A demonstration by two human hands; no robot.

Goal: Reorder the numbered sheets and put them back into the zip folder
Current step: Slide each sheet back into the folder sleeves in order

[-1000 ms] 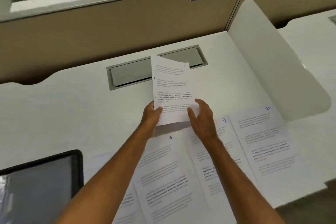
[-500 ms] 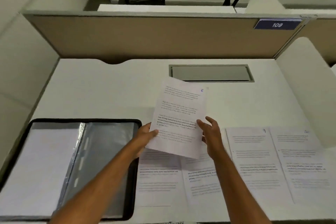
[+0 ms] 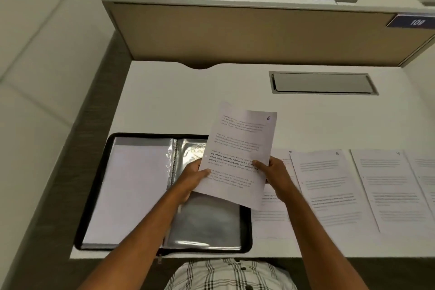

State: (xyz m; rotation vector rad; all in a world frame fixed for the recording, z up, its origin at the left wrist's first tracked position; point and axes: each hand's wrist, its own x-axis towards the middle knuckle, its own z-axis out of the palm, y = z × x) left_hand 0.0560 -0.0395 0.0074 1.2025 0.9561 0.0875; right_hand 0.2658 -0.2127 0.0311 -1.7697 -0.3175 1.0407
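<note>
Folder (image 3: 131, 195) lies open on the bench (image 3: 188, 101), so pages can go in. My left hand (image 3: 191, 178) and right hand (image 3: 274, 178) pinch sheet six (image 3: 237, 155) with curled fingers, holding it up over the clear sleeve. Sheets seven, eight (image 3: 324, 186) and nine wait in a row.

Sheet 6 (image 3: 239, 155), held in both hands, now sits partly over the open folder (image 3: 131, 186), apparently lower.
</note>
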